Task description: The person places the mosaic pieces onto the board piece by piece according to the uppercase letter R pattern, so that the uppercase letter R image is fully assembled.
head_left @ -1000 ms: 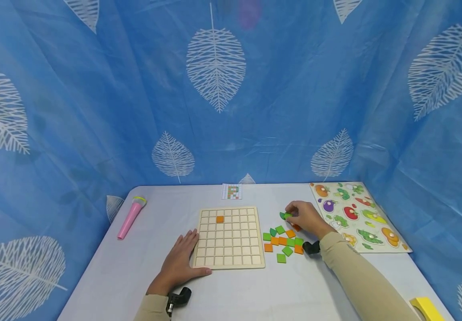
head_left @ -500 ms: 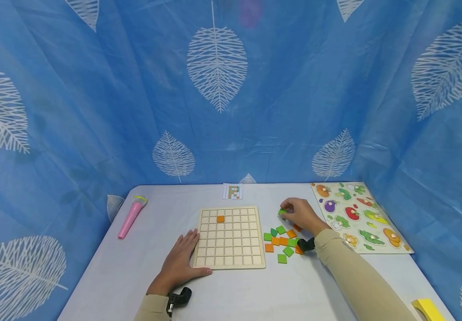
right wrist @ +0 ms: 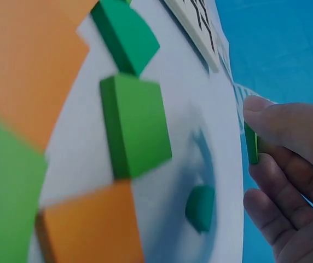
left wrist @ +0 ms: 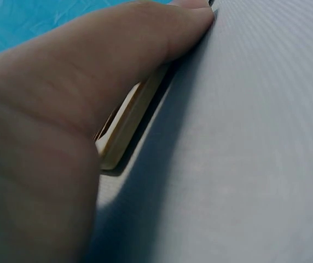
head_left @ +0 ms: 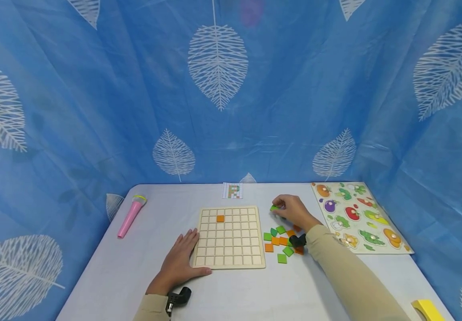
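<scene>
My left hand (head_left: pixel 179 259) lies along the left edge of the wooden grid board (head_left: pixel 260 266), fingers straight, the thumb by its front-left corner. One orange square tile (head_left: pixel 220 218) sits in an upper cell. Past the board's right upper corner, my right hand (head_left: pixel 293 211) pinches a green tile (right wrist: pixel 251 143) between thumb and fingers, held above the table. Below that hand, loose green tiles (head_left: pixel 282 258) and orange tiles (head_left: pixel 268 248) lie right of the board. Two dark green curved-edge pieces are among them, one a teal-green piece (right wrist: pixel 201 208) standing apart under the right hand.
A small pattern card (head_left: pixel 232 191) stands behind the board. To the right lies a vegetable puzzle board (head_left: pixel 361 218). A pink toy microphone (head_left: pixel 132 216) is at the left, and a yellow block (head_left: pixel 427 308) sits at the near right edge. Blue curtains surround the table.
My right hand has moved left toward the board with the green tile. A dark green piece seen beside its fingers earlier is now on the table below. My left hand stays put.
</scene>
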Motion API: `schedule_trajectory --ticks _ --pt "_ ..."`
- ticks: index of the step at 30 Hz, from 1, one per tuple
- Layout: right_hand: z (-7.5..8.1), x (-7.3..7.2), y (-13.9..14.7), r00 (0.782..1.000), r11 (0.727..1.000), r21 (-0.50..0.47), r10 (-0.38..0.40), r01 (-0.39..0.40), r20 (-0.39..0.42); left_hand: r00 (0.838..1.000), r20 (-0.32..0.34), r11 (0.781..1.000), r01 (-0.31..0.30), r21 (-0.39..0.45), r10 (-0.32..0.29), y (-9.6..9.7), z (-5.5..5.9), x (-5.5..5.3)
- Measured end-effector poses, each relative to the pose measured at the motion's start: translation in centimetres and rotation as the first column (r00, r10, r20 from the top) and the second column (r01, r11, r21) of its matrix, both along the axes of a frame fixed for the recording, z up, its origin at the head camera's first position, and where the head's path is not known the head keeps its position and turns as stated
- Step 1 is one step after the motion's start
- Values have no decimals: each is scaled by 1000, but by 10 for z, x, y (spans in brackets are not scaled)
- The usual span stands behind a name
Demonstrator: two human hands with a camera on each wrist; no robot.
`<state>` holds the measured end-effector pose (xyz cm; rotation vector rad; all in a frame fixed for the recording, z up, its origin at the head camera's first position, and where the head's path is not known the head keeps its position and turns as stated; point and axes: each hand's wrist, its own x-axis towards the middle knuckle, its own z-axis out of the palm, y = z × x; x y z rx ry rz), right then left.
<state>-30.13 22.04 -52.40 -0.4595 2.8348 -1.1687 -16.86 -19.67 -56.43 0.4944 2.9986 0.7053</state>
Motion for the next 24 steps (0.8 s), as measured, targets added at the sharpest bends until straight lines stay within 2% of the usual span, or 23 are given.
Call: schedule_trajectory --ticks 8,13,24 --pt "3 -5 -25 999 999 -22 33 -34 -19 999 -29 1000 18 2 -18 -1 -3 -2" --pt "0 -6 -38 998 999 -21 49 -50 -33 1000 -8 1000 16 17 -16 1 0 -1" --pt "-3 -1 -63 998 998 -33 54 -55 -29 1000 -11 1000 15 11 -15 -2 -2 -2"
